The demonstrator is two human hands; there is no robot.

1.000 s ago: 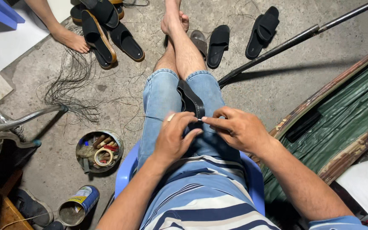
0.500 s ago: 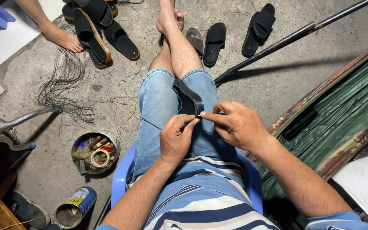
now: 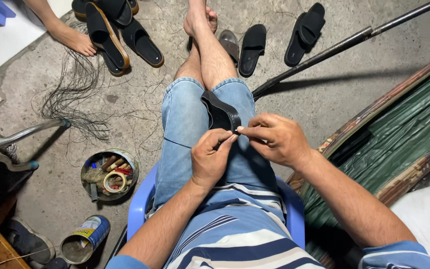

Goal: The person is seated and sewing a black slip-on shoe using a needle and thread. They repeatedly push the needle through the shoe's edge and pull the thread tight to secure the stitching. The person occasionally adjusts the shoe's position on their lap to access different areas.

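I sit on a blue plastic chair [image 3: 138,209] in denim shorts with my legs stretched out. A black sandal [image 3: 220,113] is wedged upright between my thighs. My left hand [image 3: 211,158] and my right hand [image 3: 277,139] meet at the near edge of the sandal's strap. The fingertips of both hands pinch together at one small spot on that edge. What they pinch is too fine to make out; it may be a thread or needle.
Several black sandals [image 3: 252,42] lie on the concrete floor ahead. Another person's foot [image 3: 75,40] is at the upper left beside a bundle of dark threads [image 3: 73,97]. A round tin of tools and tape [image 3: 109,174], a can [image 3: 83,239], a metal rod [image 3: 334,47] and a green wooden-framed panel [image 3: 404,129] surround me.
My hands have risen slightly from my lap to the sandal's edge, with the fingertips drawing closer together. The view has shifted a little downward.
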